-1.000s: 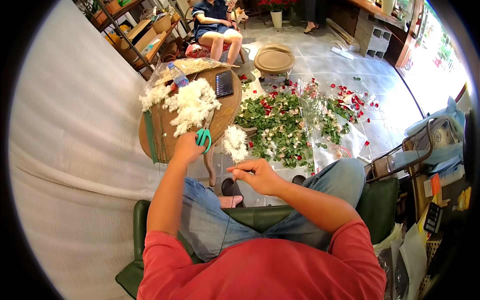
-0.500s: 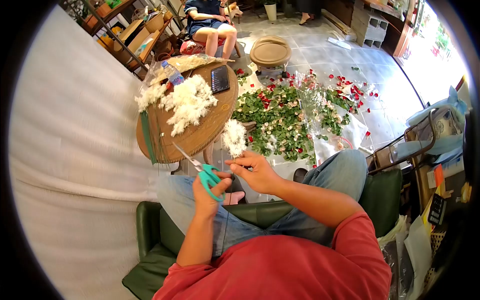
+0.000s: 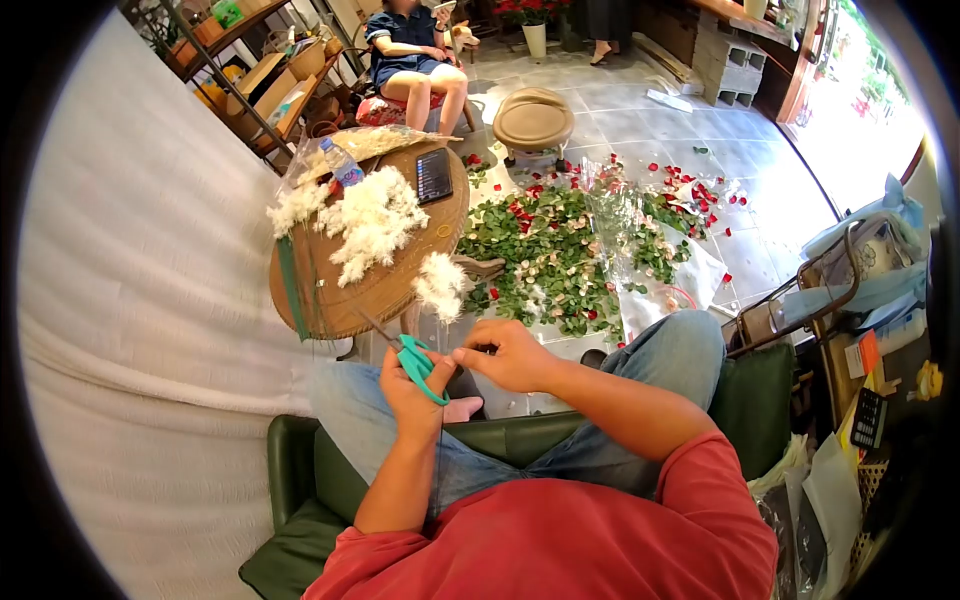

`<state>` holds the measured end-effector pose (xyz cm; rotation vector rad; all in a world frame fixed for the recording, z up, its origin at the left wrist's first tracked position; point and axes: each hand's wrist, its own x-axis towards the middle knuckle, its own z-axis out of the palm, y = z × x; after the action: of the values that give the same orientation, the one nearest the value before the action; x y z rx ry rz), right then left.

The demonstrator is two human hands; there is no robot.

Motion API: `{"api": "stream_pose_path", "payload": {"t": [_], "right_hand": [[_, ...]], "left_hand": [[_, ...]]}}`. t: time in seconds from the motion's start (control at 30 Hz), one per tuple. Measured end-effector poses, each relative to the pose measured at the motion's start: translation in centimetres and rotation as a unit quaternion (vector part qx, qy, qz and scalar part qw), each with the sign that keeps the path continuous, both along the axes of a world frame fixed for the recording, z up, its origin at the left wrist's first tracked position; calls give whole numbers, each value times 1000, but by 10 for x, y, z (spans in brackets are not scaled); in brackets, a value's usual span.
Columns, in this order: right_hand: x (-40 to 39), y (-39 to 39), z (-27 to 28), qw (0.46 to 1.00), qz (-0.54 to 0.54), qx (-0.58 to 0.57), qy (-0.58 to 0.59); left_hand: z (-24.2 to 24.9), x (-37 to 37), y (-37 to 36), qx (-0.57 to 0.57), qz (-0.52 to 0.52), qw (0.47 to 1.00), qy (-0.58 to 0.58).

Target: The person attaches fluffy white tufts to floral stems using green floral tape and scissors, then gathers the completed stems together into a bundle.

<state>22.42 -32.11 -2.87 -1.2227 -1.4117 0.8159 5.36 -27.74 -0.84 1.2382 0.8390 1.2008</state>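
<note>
Your left hand point(image 3: 412, 388) is closed around the teal scissors point(image 3: 421, 368), and the blades point toward the near edge of the table point(image 3: 420, 262). Your right hand point(image 3: 510, 358) is narrow, with thumb and finger together; whether the thin stem is between them, I cannot tell. The white fluffy flower point(image 3: 440, 285) is just beside the table's near right edge, above your hands. The white flower pile point(image 3: 372, 220) lies in the middle of the table, between the flower and the bottle point(image 3: 342, 163). The phone point(image 3: 434, 175) rests near the far right edge, and the green strip point(image 3: 292, 285) lies along the left edge.
</note>
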Motion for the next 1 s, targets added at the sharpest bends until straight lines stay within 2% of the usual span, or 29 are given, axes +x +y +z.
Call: {"api": "stream_pose_path", "payload": {"t": [0.07,0.13,0.17,0.23,0.37,0.4,0.47,0.53,0.6,0.67,0.7,0.73,0.8,0.83,0.87,0.97,1.0], "right_hand": [[-1,1,0,999,17,-33,29],[-3,2,-2,977,37,-80,193],[-2,3,-4,977,37,-80,193],[-1,6,-7,954,64,-107,273],[2,7,-5,949,64,-114,287],[4,6,-5,957,67,-109,261],[6,6,-5,964,71,-105,234],[8,4,-1,976,58,-119,171],[7,4,1,974,46,-123,184],[9,4,3,971,38,-132,195],[11,4,4,970,40,-146,188],[13,5,3,969,43,-161,180],[13,6,1,965,49,-167,197],[14,4,10,967,39,-157,197],[15,3,17,969,27,-147,196],[16,4,12,969,29,-148,196],[15,5,11,968,29,-143,203]], "left_hand": [[2,-3,4,3,-29,999,32],[0,-7,5,-1,-36,999,38],[-2,-8,5,-6,-45,998,44],[6,-7,0,-29,-52,998,37],[11,-9,-7,-72,-82,993,43],[5,-11,-6,-73,-80,993,42],[-10,-15,-2,-15,-51,997,47],[-8,-21,-5,-16,-17,997,77],[0,-33,-11,-19,16,994,109],[14,-50,-26,-46,-92,987,122],[30,-55,-36,-74,-142,972,175],[35,-61,-43,-82,-138,971,177],[39,-74,-58,-144,-297,937,114],[40,-78,-64,-169,-338,918,120],[36,-82,-70,-172,-336,918,121],[23,-87,-84,-286,-345,883,140],[19,-86,-84,-286,-345,883,139]]}}
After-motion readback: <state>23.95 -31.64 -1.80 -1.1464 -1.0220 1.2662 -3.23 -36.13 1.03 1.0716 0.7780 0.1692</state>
